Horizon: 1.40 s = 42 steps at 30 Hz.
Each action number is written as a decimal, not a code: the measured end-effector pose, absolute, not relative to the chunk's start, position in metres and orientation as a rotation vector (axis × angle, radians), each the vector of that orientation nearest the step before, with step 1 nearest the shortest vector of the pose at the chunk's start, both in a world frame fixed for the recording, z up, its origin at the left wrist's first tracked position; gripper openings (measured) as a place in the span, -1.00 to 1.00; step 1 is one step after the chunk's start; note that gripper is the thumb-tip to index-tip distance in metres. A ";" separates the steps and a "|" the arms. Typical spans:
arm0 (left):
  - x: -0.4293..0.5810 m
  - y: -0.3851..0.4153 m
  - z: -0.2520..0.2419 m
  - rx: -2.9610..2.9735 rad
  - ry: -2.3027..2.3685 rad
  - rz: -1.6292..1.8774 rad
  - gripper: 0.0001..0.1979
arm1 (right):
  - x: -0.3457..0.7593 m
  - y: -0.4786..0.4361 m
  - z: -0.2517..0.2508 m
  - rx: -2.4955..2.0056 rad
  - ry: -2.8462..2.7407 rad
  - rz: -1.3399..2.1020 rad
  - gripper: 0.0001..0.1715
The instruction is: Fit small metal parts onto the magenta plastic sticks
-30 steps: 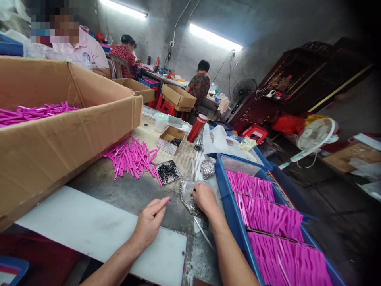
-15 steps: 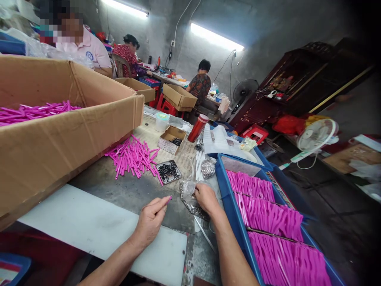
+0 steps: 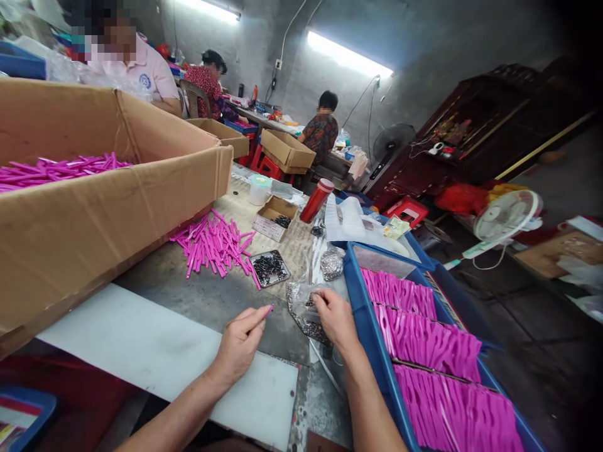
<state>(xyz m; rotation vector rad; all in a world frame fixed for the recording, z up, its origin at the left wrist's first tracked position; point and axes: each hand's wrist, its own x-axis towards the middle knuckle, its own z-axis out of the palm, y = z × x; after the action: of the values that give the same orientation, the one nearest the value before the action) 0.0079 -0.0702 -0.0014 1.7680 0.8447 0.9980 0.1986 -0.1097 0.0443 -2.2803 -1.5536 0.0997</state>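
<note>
My left hand is closed around a magenta plastic stick; only its tip pokes out past the thumb and forefinger. The rest of the stick is hidden by the palm. To the right, my right hand has thumb and fingers pinched at an opened clear plastic bag of small metal parts. Whatever those fingertips hold is too small to make out. Just beyond the hands lie a square tray of small black pieces and a heap of magenta sticks.
A large cardboard box stands at left. On the right is a blue crate with rows of magenta pieces. Farther back are a small carton, a red flask and a knotted bag. Several people sit beyond.
My right hand has drawn back slightly from the bag, its fingertips now lifted more clear of the parts. My left hand stays almost still with the stick. The view has shifted slightly.
</note>
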 end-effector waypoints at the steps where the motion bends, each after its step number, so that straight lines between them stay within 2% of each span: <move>1: 0.008 -0.070 -0.001 1.762 0.843 1.000 -0.71 | 0.194 -0.114 0.047 -2.192 -1.512 0.133 -0.72; 7: 0.007 -0.071 -0.001 1.719 0.825 1.002 -0.71 | 0.158 -0.135 0.030 -1.925 -1.665 0.234 -0.81; 14: 0.006 -0.072 -0.004 1.721 0.829 0.980 -0.70 | 0.145 -0.139 -0.011 -2.017 -1.963 -0.041 -0.89; 17: 0.006 -0.072 -0.004 1.710 0.831 0.986 -0.70 | 0.149 -0.142 -0.007 -1.967 -1.999 0.014 -0.92; 24: 0.007 -0.072 -0.001 1.698 0.828 0.983 -0.70 | 0.161 -0.148 0.010 -1.942 -1.937 0.329 -0.82; 42: 0.007 -0.073 -0.005 1.618 0.814 0.942 -0.70 | 0.145 -0.137 0.012 -2.179 -2.055 0.329 -0.82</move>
<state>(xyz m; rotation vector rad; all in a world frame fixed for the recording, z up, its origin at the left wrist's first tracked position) 0.0073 -0.0728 -0.0046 1.6184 0.8137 0.9423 0.1454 -0.1369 0.0123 -2.1787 -2.0548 0.3285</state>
